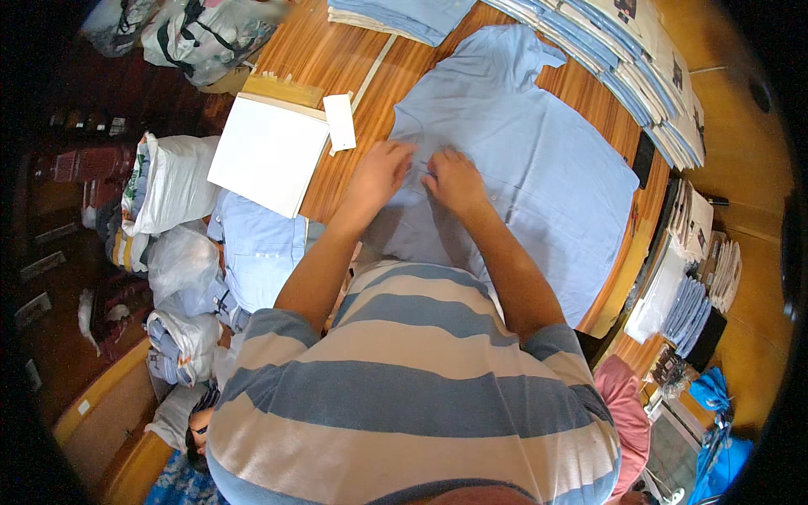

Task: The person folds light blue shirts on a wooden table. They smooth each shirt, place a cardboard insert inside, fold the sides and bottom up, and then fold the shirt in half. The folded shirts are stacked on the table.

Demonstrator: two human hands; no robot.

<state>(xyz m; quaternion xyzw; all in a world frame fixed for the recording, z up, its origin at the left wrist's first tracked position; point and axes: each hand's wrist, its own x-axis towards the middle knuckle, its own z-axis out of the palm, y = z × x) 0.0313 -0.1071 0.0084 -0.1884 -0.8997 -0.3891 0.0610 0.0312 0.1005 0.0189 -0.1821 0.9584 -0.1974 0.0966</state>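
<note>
A light blue shirt [539, 185] lies spread over the wood-grain table in front of me, its collar end toward the far side. Small buttons run along its front, and a few creases cross the cloth. Over the left part of the shirt, my left hand [383, 174] is closed, fingertips pinched at the fabric near its front. Close beside it, my right hand [456, 180] has its fingers curled, the thumb and forefinger pinching at the same area. A narrow gap separates the two hands. What exactly lies between the fingertips is small and slightly blurred.
White boards or sheets [265, 151] and a small white card [340, 122] lie left of the shirt. Folded blue shirts [412, 18] and a long row of packed shirts [627, 63] line the far side. Plastic-bagged garments [172, 181] crowd the left; more folded stacks [686, 307] stand right.
</note>
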